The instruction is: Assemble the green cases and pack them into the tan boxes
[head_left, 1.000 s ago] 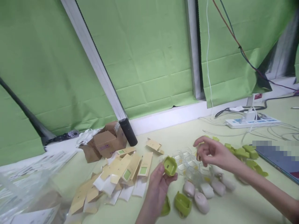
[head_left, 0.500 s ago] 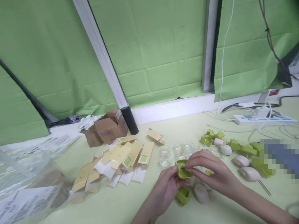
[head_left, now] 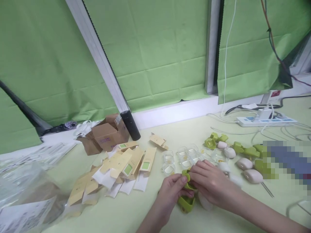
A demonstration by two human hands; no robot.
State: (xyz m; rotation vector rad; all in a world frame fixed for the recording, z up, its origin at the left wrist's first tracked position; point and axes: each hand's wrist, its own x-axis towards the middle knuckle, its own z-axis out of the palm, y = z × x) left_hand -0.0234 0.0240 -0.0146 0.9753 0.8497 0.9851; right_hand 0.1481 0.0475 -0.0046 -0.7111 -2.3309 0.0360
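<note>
Green plastic cup (head_left: 189, 185) is up between both hands, lower middle of view, right above a second green cup (head_left: 186, 204) on the table (head_left: 136, 215). Left hand (head_left: 170, 192) grasps it from the left, thumb on the near side. Right hand (head_left: 212, 184) has its fingers bent in against the right side of the cup; fingertips hidden behind the cup and knuckles, so can't tell if they pinch something small.

Pale egg-shaped pod (head_left: 205, 201) just below the right hand, partly covered by it. Clear plastic holders (head_left: 186, 157) sit past the hands, roughly in rows, some with yellow spots; one pair (head_left: 168, 161) lies a bit apart to the left.

Right of the hands: more pale pods (head_left: 253, 176), the nearest with two thin metal prongs (head_left: 267, 189) beside its end. Green parts (head_left: 251, 151) behind those, another green cluster (head_left: 215, 139) further left. Pixelated bluish patch at the right edge, unreadable.

Left: heap of tan cartons (head_left: 131, 161) with green windows, white flaps sticking out; one more carton (head_left: 158, 141) on its own. Behind: brown box (head_left: 107, 132), black bottle (head_left: 130, 124) next to it. Clear bag (head_left: 26, 187) front left. White power strip (head_left: 244, 122) back right, plug in, cables around. Green curtain (head_left: 160, 55) behind everything.
</note>
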